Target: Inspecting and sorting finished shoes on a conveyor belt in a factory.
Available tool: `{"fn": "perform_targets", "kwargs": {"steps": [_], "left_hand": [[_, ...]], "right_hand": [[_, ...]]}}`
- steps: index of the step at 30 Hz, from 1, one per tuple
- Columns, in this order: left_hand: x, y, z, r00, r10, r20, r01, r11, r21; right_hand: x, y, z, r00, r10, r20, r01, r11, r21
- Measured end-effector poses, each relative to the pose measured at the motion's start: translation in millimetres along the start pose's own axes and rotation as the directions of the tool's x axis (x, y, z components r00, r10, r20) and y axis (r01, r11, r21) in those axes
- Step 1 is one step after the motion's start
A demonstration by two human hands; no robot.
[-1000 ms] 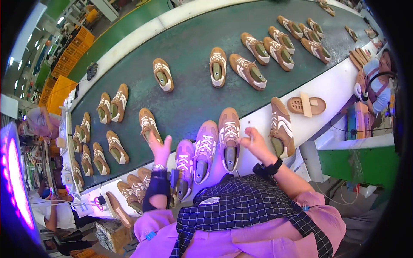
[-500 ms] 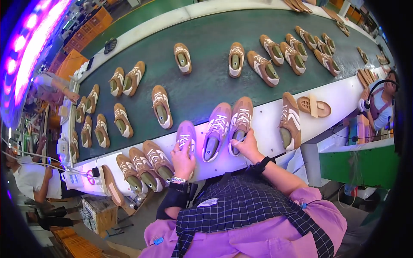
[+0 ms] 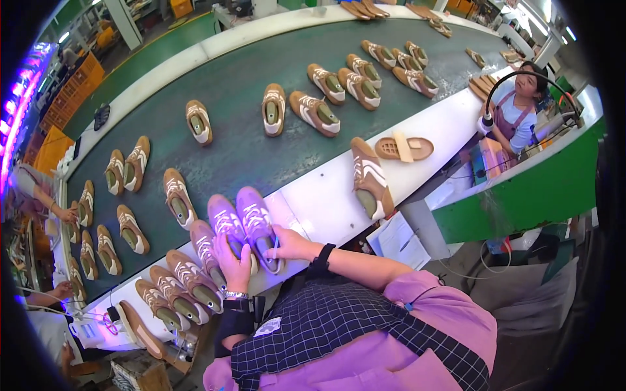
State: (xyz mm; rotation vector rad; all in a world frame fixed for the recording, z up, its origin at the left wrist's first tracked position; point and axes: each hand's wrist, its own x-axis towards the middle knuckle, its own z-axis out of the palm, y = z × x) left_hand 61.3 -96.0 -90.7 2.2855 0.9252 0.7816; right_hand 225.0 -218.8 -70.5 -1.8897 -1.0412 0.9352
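left hand hides heel of purple-lit shoe; right hand's fingertips unclear.

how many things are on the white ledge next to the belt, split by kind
shoes: 7
loose soles: 2
total: 9

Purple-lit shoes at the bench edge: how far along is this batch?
Looks done: a row of tan shoes lies lined up at the person's left. In hand: left hand and right hand rest on two shoes under purple light, the right holding a thin blue tool. Left: many shoes lie on the green belt, one on the white ledge.
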Motion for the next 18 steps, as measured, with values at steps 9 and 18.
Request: {"fn": "perform_targets", "kwargs": {"steps": [9,18], "left_hand": [[2.5,4.4,-1.7,0.996,-0.078,-0.052,0.087,0.979,0.185],[15.4,11.7,17.1,0.971,-0.185,-0.151,0.219,0.943,0.251]], "right_hand": [[-27.2,41.5,-151.3,0.693,-0.264,-0.671,-0.132,0.869,-0.478],[-55.9,122.5,-214.0,0.803,0.085,-0.59,0.018,0.986,0.167]]}}
